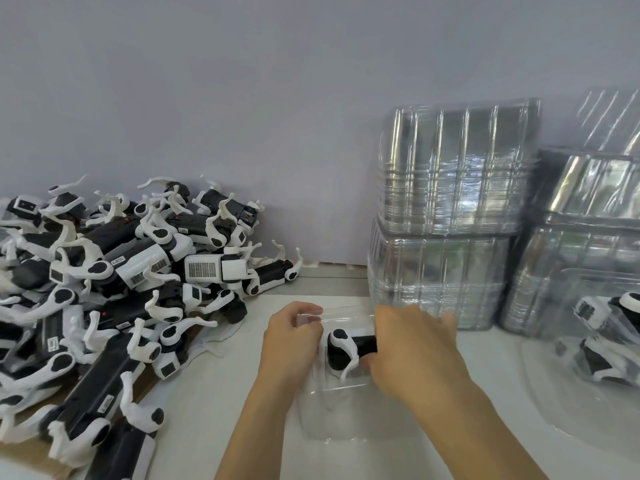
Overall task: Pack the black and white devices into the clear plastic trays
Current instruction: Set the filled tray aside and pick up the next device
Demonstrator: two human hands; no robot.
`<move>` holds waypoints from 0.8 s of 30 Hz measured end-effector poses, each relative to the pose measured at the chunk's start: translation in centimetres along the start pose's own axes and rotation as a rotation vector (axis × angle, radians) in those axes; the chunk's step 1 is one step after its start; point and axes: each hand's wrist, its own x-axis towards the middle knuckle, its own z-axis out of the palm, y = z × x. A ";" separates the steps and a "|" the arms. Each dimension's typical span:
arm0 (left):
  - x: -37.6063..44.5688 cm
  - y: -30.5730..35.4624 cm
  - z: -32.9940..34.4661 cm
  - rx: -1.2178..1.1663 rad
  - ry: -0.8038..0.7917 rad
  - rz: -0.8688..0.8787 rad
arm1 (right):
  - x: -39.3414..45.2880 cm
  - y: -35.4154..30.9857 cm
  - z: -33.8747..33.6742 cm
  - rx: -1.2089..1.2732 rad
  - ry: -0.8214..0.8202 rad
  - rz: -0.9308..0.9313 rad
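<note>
A clear plastic tray lies on the white table in front of me. One black and white device sits in its far end. My right hand grips that device from the right, its fingers curled over the black body. My left hand pinches the tray's far left edge. A big heap of black and white devices covers the table at the left.
Stacks of empty clear trays stand against the wall behind my right hand, with another stack further right. A packed clear tray with devices inside lies at the right edge. The grey wall closes off the back.
</note>
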 end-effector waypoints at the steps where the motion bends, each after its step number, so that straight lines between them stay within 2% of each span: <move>1: 0.0 0.0 0.0 0.007 -0.009 0.002 | 0.0 -0.1 0.1 -0.011 0.003 0.023; 5: -0.1 0.4 -0.2 0.088 -0.076 0.105 | 0.3 0.1 0.3 0.022 0.022 0.092; 8: -0.5 1.1 0.0 0.274 -0.151 0.218 | 0.5 0.1 0.4 0.075 0.009 0.112; 11: -0.9 1.5 0.7 0.454 -0.187 0.243 | 0.5 0.1 0.3 0.131 0.007 0.125; 18: -1.3 1.7 1.5 0.456 -0.091 0.195 | 0.7 0.3 0.3 0.150 -0.043 0.118; 24: -1.3 1.9 1.1 0.440 -0.148 0.195 | 0.7 0.2 0.7 0.064 0.002 0.095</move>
